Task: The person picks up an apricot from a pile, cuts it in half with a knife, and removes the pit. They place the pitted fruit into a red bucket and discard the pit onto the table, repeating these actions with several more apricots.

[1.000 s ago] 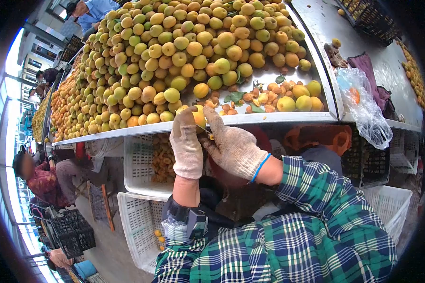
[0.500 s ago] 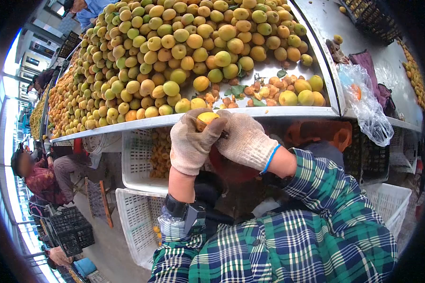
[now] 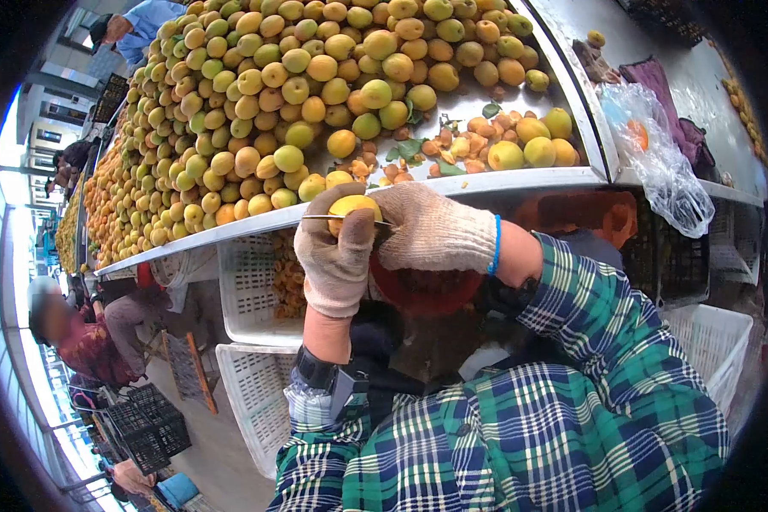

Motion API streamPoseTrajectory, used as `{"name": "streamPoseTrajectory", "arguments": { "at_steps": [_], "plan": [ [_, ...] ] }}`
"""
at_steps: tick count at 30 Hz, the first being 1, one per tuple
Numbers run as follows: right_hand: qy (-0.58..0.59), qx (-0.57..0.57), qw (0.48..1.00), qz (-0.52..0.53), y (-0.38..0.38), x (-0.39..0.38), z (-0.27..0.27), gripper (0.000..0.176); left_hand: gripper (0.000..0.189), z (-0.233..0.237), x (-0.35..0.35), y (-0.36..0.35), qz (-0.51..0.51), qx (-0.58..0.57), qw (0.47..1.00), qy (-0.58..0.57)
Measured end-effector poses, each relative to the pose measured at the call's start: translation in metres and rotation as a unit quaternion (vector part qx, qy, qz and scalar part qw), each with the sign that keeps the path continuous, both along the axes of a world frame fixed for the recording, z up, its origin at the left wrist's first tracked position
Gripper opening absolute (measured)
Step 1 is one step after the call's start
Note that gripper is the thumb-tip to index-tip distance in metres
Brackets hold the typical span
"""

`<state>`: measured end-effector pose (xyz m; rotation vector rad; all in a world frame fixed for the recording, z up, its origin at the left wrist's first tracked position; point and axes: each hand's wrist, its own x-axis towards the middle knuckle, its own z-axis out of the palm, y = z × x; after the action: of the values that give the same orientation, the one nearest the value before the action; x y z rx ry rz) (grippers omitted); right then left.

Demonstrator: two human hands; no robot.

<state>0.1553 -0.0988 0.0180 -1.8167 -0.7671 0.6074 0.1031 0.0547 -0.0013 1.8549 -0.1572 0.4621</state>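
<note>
A yellow apricot [image 3: 355,205] sits in my gloved left hand [image 3: 331,264], gripped between the thumb and curled fingers. My gloved right hand [image 3: 435,229] is closed on a small knife whose thin blade [image 3: 314,217] lies across the fruit; its handle is hidden in the glove. Both hands are together just in front of the metal table's rim [image 3: 503,182]. Behind them a large heap of apricots [image 3: 256,102] covers the table. Close by on the metal are apricot pits and scraps [image 3: 465,147], green leaves [image 3: 408,149] and a few whole apricots [image 3: 538,152].
Below my hands is a red tub [image 3: 431,290]. White crates stand at left, one with halved fruit [image 3: 288,277], and another crate [image 3: 712,341] at right. A plastic bag [image 3: 657,162] hangs over the table edge. A person [image 3: 90,346] sits at far left near black crates [image 3: 149,422].
The apricot has turned in my left hand, and the knife blade now shows across it. Both hands sit slightly further left in view, and the whole scene has shifted slightly.
</note>
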Motion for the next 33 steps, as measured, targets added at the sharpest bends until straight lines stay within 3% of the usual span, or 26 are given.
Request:
{"name": "streamPoseTrajectory", "arguments": {
  "at_steps": [6, 9, 12, 15, 17, 18, 20, 23, 25, 28, 33],
  "plan": [
    [-0.018, 0.021, 1.0, 0.003, 0.004, 0.001, -0.009, 0.031, 0.046, -0.003, -0.001, -0.004, 0.007, -0.039, 0.999, -0.003],
    [-0.148, -0.066, 0.978, -0.133, 0.01, -0.008, 0.0, 0.03, 0.06, 0.001, -0.001, -0.002, 0.015, -0.041, 0.998, 0.05],
    [-0.231, -0.1, 0.951, -0.178, 0.011, -0.01, -0.008, 0.033, 0.073, -0.001, -0.003, 0.003, 0.031, -0.013, 0.997, 0.076],
    [-0.235, -0.103, 0.952, -0.167, 0.009, -0.008, -0.011, 0.033, 0.073, 0.008, -0.002, -0.002, 0.013, -0.017, 0.996, 0.088],
    [-0.243, -0.099, 0.952, -0.161, 0.008, -0.006, -0.015, 0.032, 0.054, 0.01, -0.002, -0.002, -0.006, -0.044, 0.994, 0.095],
    [-0.231, -0.107, 0.956, -0.144, 0.007, -0.004, -0.016, 0.031, 0.054, 0.011, -0.002, -0.001, -0.004, -0.043, 0.994, 0.096],
    [-0.218, -0.116, 0.961, -0.127, 0.006, 0.001, -0.016, 0.029, 0.049, 0.012, 0.0, 0.001, 0.022, 0.056, 0.99, 0.124],
    [-0.197, -0.123, 0.969, -0.085, 0.003, 0.005, -0.016, 0.027, 0.047, 0.002, 0.002, 0.008, 0.025, 0.112, 0.992, 0.057],
    [-0.173, -0.032, 0.984, -0.042, 0.0, 0.009, -0.013, 0.027, 0.047, 0.003, 0.002, 0.007, 0.027, 0.117, 0.992, 0.036],
    [-0.151, -0.07, 0.986, -0.009, 0.0, 0.014, -0.006, 0.027, 0.05, -0.001, 0.002, -0.001, 0.047, 0.112, 0.993, 0.0],
    [-0.125, -0.007, 0.992, -0.013, 0.0, 0.016, -0.011, 0.026, 0.055, -0.015, 0.004, -0.004, 0.082, 0.135, 0.987, -0.043]
  ]
}}
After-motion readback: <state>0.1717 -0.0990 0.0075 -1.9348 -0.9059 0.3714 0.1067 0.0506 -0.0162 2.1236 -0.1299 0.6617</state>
